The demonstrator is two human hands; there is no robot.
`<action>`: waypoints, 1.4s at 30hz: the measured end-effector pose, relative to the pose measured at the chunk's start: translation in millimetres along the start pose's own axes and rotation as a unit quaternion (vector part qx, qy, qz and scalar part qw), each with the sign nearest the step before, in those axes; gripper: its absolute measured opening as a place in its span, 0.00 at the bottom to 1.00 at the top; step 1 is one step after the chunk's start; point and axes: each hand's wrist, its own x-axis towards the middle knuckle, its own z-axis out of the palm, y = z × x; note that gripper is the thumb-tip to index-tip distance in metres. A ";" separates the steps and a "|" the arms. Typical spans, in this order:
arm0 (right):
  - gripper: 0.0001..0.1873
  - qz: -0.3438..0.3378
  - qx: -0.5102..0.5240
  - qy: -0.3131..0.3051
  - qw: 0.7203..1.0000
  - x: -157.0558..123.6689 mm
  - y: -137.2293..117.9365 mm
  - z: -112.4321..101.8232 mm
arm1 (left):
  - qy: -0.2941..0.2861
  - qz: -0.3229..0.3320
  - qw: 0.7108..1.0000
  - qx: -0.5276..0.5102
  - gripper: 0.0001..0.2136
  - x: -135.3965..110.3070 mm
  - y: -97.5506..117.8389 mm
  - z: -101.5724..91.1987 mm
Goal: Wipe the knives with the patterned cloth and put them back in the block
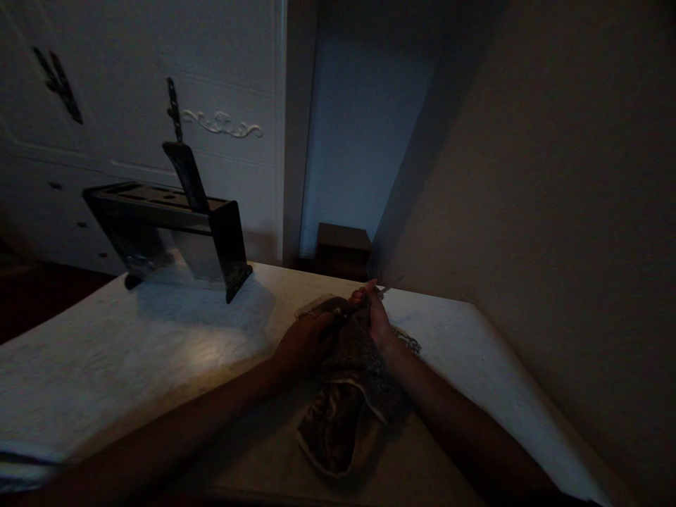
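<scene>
In the head view, the cloth [353,359] lies at lower centre, bunched over the desk [201,345]. Our left hand [306,341] pinches its upper left part; our right hand [376,317] is curled round its upper end. A thin object [391,284], too dark to identify, projects beyond the right fist. For sound handling, we should press the cloth evenly, hold fingers clear of the projecting end, and work away from the box [179,246] at left.
</scene>
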 end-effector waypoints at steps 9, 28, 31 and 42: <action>0.33 -0.057 -0.019 0.002 0.998 3.3 -3.0 -1.2 | -0.083 -0.012 0.992 0.098 0.18 -4.5 8.3 3.1; 0.33 -0.041 0.017 0.008 0.999 10.3 -23.1 20.8 | -0.173 -0.196 0.901 -0.346 0.14 7.3 -10.9 -35.2; 0.34 -0.054 0.030 -0.006 0.998 12.2 -27.1 19.5 | -0.231 -0.228 0.867 -0.377 0.17 6.1 -10.3 -47.6; 0.34 -0.101 0.011 -0.048 0.994 14.9 -43.8 17.7 | -0.287 -0.222 0.836 -0.412 0.14 7.2 -16.8 -69.1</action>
